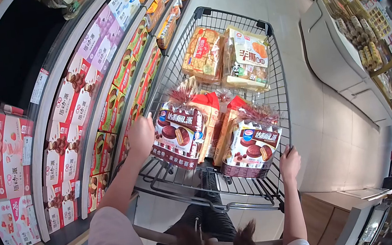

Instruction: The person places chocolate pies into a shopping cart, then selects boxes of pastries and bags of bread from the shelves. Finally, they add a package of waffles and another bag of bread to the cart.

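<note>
Both hands grip the wire rim of a dark shopping cart (280,68), one on each side. My left hand (141,135) is closed at its left edge, near the shelf. At the right edge my right hand (290,162) has its fingers wrapped over the rim. Inside the basket, two packs of chocolate pies, a left pack (177,134) and a right pack (252,149), stand nearest me. Red-and-yellow packages (212,115) sit between them, partly hidden. Farther forward lie a bag of golden bread (202,54) and a clear-wrapped bread pack (246,60).
Shelves of boxed snacks (72,97) run close along the left of the cart. Tiled floor (326,139) stretches ahead and to the right. A white curved display counter (335,60) with packaged goods borders the right, and a wooden cabinet (324,217) stands at the lower right.
</note>
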Demonstrator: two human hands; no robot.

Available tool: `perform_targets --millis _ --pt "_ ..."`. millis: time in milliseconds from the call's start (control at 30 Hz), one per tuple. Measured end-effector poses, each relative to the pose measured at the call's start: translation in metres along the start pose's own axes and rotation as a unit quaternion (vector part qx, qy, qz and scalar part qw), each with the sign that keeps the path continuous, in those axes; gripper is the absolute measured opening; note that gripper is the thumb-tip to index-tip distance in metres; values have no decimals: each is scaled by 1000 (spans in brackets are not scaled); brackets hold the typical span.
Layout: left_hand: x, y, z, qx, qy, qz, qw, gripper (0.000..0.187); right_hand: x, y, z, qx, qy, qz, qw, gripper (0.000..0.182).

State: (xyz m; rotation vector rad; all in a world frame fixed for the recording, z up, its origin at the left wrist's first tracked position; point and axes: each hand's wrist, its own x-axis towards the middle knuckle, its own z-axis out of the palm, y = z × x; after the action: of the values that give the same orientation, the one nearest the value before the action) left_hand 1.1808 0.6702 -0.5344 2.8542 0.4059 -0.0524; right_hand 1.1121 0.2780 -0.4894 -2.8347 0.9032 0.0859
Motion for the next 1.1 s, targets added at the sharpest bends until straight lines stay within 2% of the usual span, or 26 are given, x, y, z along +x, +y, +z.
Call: perform_targets --millis 300,367,500,700,1100 --pt "32 1 5 33 1 7 999 38 12 -8 36 29 8 7 1000 31" --pt "41 5 10 80 3 20 997 37 21 -10 52 16 14 8 1000 31" --pt "61 15 14 71 -9 1 997 38 45 -13 56 22 -16 2 1000 32" --pt "103 12 2 43 -20 -12 999 40 70 -50 48 -2 17 -20 1000 32" --pt "162 3 -9 41 -36 -49 997 38 101 -116 42 7 1 -5 1000 31"
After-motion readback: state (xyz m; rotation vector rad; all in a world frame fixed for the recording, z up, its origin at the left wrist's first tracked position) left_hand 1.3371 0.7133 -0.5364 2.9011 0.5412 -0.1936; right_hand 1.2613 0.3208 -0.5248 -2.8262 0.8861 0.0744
